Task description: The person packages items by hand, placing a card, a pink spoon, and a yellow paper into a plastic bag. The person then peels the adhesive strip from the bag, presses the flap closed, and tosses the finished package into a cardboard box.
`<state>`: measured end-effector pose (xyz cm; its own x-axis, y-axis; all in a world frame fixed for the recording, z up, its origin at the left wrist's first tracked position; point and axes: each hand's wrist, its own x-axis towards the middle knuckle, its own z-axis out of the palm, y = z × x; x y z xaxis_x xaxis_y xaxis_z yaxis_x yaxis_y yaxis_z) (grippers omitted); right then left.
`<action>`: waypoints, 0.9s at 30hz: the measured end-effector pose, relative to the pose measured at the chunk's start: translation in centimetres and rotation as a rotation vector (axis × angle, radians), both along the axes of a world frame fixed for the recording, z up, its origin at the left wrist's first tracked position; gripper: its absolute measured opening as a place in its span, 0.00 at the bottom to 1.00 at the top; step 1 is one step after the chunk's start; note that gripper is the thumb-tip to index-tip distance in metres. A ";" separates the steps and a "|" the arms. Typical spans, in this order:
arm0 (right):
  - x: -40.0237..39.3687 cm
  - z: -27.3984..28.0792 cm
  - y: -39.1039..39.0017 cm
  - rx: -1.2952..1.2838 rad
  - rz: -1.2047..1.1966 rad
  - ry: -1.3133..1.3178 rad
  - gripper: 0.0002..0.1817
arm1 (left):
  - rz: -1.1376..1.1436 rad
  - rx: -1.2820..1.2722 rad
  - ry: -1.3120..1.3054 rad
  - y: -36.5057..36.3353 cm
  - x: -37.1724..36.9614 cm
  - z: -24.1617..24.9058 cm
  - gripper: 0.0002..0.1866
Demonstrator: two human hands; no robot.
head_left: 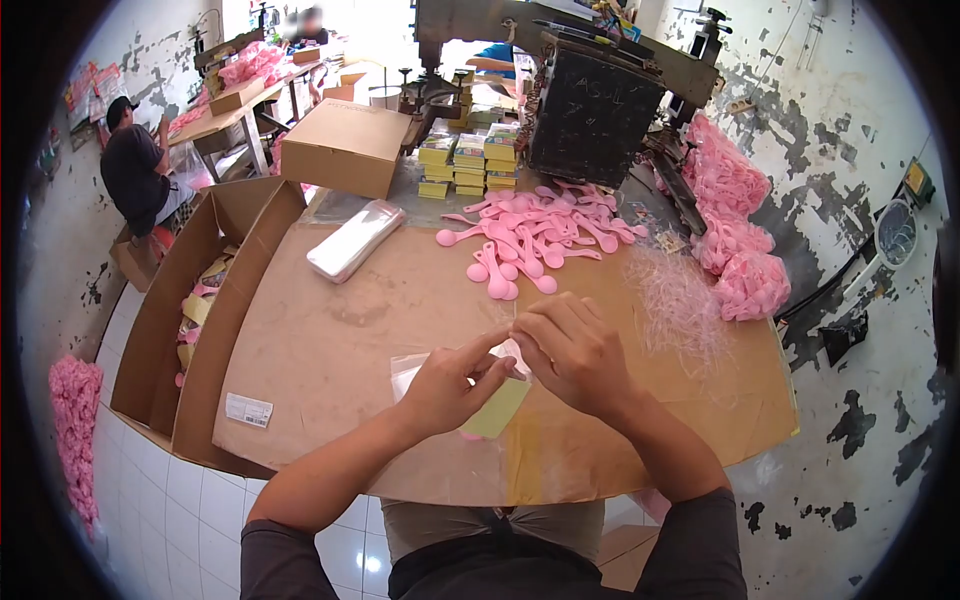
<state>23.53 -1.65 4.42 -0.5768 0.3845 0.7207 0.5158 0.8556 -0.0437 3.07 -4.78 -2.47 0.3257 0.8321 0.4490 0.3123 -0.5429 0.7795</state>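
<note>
A small clear plastic bag lies low over the front of the table, with a yellow-green card and a bit of pink showing at it. My left hand is closed on the bag, its thumb and index finger near the upper edge. Close against it, my right hand has its fingers pinched together at the top of the bag. The fingertips hide exactly what the right hand grips. Beyond both hands lies a heap of pink plastic spoons.
A stack of clear plastic bags lies back left. Bundled cards stand behind the spoons. Loose clear strips and bagged pink spoons are right. Cardboard boxes and a black machine edge the table. A person sits far left.
</note>
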 end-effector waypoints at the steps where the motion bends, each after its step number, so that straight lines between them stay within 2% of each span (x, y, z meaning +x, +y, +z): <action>1: 0.2 0.0 0.2 -0.073 0.016 0.064 0.10 | -0.011 -0.036 0.006 0.0 -0.1 0.1 0.22; 3: 1.4 0.5 0.7 -0.302 0.014 0.179 0.07 | -0.035 -0.110 0.022 -0.1 -0.2 0.7 0.22; 5: 5.5 1.9 2.0 -0.613 -0.024 0.274 0.05 | -0.041 -0.086 -0.129 0.3 0.2 -0.3 0.22; 7: 11.5 2.4 3.7 -0.992 0.200 0.652 0.06 | -0.058 -0.118 -0.230 0.5 0.4 -0.6 0.22; 9: 19.3 1.8 7.9 -1.003 0.434 0.911 0.08 | -0.079 -0.198 -0.276 0.8 -0.1 0.0 0.22; 11: 24.8 -0.1 10.3 -0.810 -0.323 0.569 0.14 | -0.071 -0.234 -0.295 0.7 -0.2 0.4 0.22; 14: 29.0 -5.0 9.7 0.052 -1.261 -0.587 0.21 | -0.069 -0.258 -0.322 1.0 -0.2 0.2 0.22; 15: 29.0 -4.6 10.2 -0.182 -1.091 -0.200 0.26 | -0.069 -0.265 -0.331 1.0 -0.1 0.0 0.22; 18: 21.7 -1.1 7.2 0.024 -0.754 -0.065 0.23 | -0.066 -0.348 -0.386 0.7 0.1 0.6 0.22; 20: 15.5 -0.1 5.2 -0.346 -0.429 0.184 0.20 | -0.076 -0.341 -0.388 0.7 0.2 0.4 0.21; 22: 10.1 -0.2 3.0 -0.844 -0.166 0.166 0.19 | -0.085 -0.323 -0.385 1.1 0.1 0.2 0.21; 24: 4.1 -1.6 0.7 -0.803 0.209 0.163 0.20 | -0.086 -0.307 -0.378 1.3 0.0 -0.5 0.20; 27: 2.3 -4.2 1.7 -1.215 0.280 0.349 0.20 | -0.108 -0.376 -0.478 1.5 0.1 -0.8 0.19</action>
<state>25.87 0.03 0.22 -0.5972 0.7924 0.1245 0.1306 0.2492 -0.9596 3.21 -3.27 -3.24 0.2522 0.9352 0.2486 -0.1608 -0.2128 0.9638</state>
